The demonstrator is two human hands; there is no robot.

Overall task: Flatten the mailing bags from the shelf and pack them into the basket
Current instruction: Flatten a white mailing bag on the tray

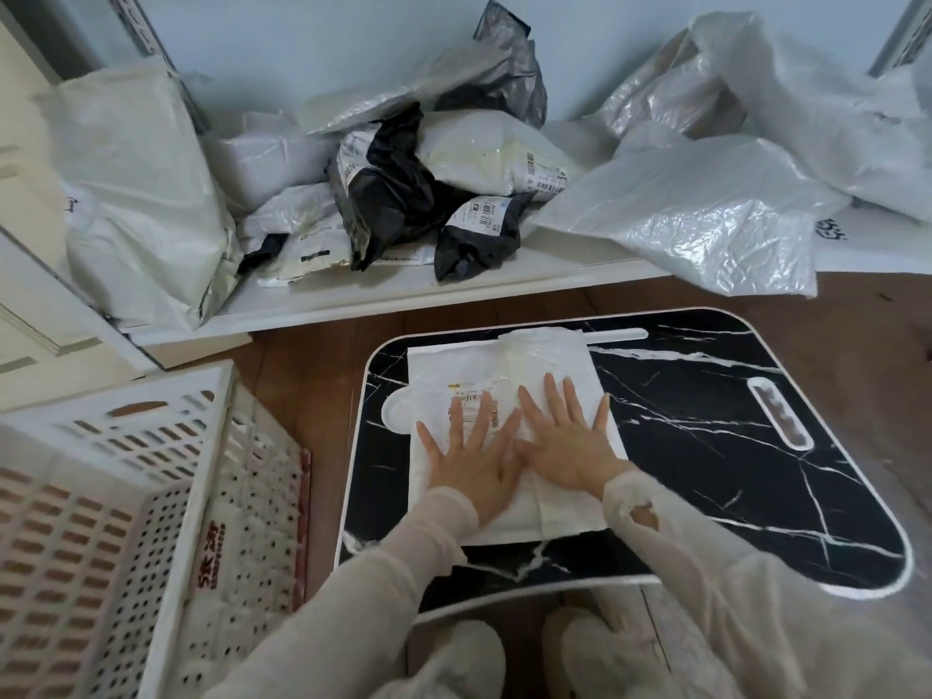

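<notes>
- A white plastic mailing bag with a printed shipping label [509,426] lies flat on a black marble-patterned lap table with a white rim [706,446], toward the table's left half.
- The person's left hand [469,461] rests palm down on the bag, fingers straight and spread — holding nothing, just pressing on the plastic.
- The right hand [570,446] lies the same way just beside it, fingers splayed flat on the bag; the two hands touch or nearly touch at the thumbs.
- Both arms wear pale, sheer sleeves [681,542] reaching in from the bottom of the view.
- To the left of the table, on the brown wooden floor [857,345], stands a white slotted plastic basket [166,496] with red characters on its inner wall; whether anything lies in it I cannot tell.
- Beyond the table runs a low white shelf [383,295], heaped with crumpled mailing bags [403,194] — black ones and white ones mixed, several with barcode labels.
- A large white bag [141,204] slumps at the shelf's left end, and translucent white plastic bags [706,209] spill over its right end, one edge hanging past the shelf's front.
</notes>
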